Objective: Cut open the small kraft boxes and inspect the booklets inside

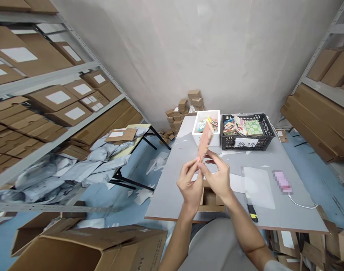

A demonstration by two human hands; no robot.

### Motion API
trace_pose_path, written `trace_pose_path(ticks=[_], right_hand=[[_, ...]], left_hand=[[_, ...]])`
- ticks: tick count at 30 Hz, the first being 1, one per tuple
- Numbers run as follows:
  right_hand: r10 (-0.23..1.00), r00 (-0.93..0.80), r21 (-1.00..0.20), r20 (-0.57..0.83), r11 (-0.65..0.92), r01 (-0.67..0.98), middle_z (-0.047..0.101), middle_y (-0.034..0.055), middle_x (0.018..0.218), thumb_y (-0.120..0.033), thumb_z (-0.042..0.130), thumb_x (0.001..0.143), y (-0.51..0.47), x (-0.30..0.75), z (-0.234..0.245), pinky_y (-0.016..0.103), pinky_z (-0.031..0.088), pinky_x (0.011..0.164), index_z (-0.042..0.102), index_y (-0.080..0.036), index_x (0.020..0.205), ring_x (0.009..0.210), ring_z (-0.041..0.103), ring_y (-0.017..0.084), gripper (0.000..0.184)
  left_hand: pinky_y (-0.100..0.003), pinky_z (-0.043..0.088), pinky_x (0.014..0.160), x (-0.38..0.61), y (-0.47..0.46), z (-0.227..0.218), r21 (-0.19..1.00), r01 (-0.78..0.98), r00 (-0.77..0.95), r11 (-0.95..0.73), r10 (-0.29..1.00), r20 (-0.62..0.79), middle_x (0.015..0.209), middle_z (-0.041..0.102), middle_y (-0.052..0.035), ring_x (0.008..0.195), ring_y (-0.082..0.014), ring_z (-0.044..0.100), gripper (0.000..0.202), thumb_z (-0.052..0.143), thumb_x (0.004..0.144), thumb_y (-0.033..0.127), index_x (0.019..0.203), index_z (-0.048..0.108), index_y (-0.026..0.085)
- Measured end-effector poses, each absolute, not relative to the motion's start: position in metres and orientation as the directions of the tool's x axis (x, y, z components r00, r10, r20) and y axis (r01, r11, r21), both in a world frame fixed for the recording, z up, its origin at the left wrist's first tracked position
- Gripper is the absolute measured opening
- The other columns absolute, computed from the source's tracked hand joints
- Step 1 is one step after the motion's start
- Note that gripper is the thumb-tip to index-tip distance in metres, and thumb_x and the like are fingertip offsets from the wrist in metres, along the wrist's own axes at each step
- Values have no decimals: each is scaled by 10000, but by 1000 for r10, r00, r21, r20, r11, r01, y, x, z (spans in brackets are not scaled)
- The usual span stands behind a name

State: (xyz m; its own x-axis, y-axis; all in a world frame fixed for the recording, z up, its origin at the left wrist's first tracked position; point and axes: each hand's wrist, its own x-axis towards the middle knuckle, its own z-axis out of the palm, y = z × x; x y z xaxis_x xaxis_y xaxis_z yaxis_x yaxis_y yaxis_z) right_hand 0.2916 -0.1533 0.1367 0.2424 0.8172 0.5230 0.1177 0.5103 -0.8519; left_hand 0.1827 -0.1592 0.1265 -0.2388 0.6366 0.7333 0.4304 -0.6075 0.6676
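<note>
My left hand [190, 182] and my right hand [218, 175] are raised together above the grey table [172, 180], both pinching the lower end of a thin pinkish-brown card-like packet [205, 141] that stands upright and edge-on to me. Below my hands a small brown cardboard box [209, 197] lies on the table, partly hidden by my wrists. Clear plastic sleeves [258, 186] lie to the right of my hands.
At the table's far end stand a white foam box [215, 137] and a black basket [246, 143] of colourful packets. A knife [252, 212] and a blurred pink thing [281, 181] with a white cable lie right. Shelves of cartons line both sides; grey mailers [76, 169] heap left.
</note>
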Motion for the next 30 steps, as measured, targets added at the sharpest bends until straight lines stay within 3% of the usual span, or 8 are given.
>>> trace_pose_path(ticks=[4, 8, 10, 12, 16, 23, 26, 30], right_hand=[[843, 348, -898, 410, 440, -8, 882, 85, 1078, -516, 717, 1113, -154, 289, 138, 363, 705, 890, 832, -224, 1146, 933, 835, 235, 316], [892, 306, -896, 333, 400, -191, 891, 118, 1158, -615, 735, 1086, -150, 304, 139, 403, 725, 944, 831, -221, 1194, 1076, 862, 288, 419], [916, 244, -893, 317, 376, -249, 893, 118, 1182, -652, 767, 1055, -148, 312, 141, 420, 731, 966, 833, -228, 1212, 1103, 865, 299, 457], [933, 186, -893, 307, 350, -284, 897, 108, 1189, -663, 791, 1036, -146, 317, 142, 430, 732, 991, 834, -235, 1226, 1090, 869, 295, 470], [947, 131, -899, 293, 319, -300, 901, 111, 1190, -656, 793, 1031, -139, 317, 136, 458, 734, 1012, 832, -221, 1246, 1058, 872, 293, 487], [776, 438, -888, 454, 436, 148, 773, 169, 1534, -486, 730, 1084, -140, 304, 130, 550, 615, 1224, 784, -233, 1439, 1437, 730, 323, 439], [826, 299, -876, 478, 471, 100, 785, 156, 1515, -482, 742, 1089, -150, 294, 134, 477, 642, 1175, 772, -242, 1461, 1389, 758, 299, 444], [870, 283, -901, 404, 432, -41, 849, 126, 1307, -547, 759, 1077, -152, 281, 133, 386, 672, 1044, 786, -220, 1333, 1172, 815, 266, 417]], left_hand=[[-392, 696, 1075, 186, -163, 124, 546, 453, -75, -705, 580, 811, 1363, 818, -90, 1252, -235, 812, 325, 766, 1076, 182, 1359, 852, 315], [-382, 698, 1041, 179, -161, 131, 816, 253, -254, -520, 778, 575, 1619, 677, -152, 1319, -269, 769, 510, 849, 1041, 410, 1528, 750, 292], [-335, 697, 965, 172, -158, 135, 927, 52, -303, -371, 879, 368, 1452, 764, -155, 1143, -233, 799, 539, 882, 997, 543, 1430, 797, 233], [-291, 686, 885, 167, -154, 138, 962, -130, -257, -239, 945, 201, 1132, 826, -111, 944, -188, 784, 509, 910, 937, 644, 1145, 867, 181], [-247, 671, 769, 168, -151, 141, 945, -276, -253, -175, 962, 104, 873, 780, -58, 791, -152, 731, 568, 977, 812, 717, 865, 851, 166], [-303, 719, 874, 179, -155, 135, 945, -21, -407, -327, 866, 291, 1028, 842, -68, 907, -181, 781, 449, 889, 951, 645, 982, 919, 198], [-333, 714, 939, 184, -158, 124, 856, 252, -397, -452, 758, 517, 1216, 859, -89, 1059, -221, 826, 278, 825, 1051, 480, 1147, 926, 240], [-429, 702, 1032, 190, -160, 108, 631, 476, -146, -613, 652, 744, 1346, 837, -124, 1212, -272, 823, 284, 725, 1101, 284, 1345, 869, 277]])
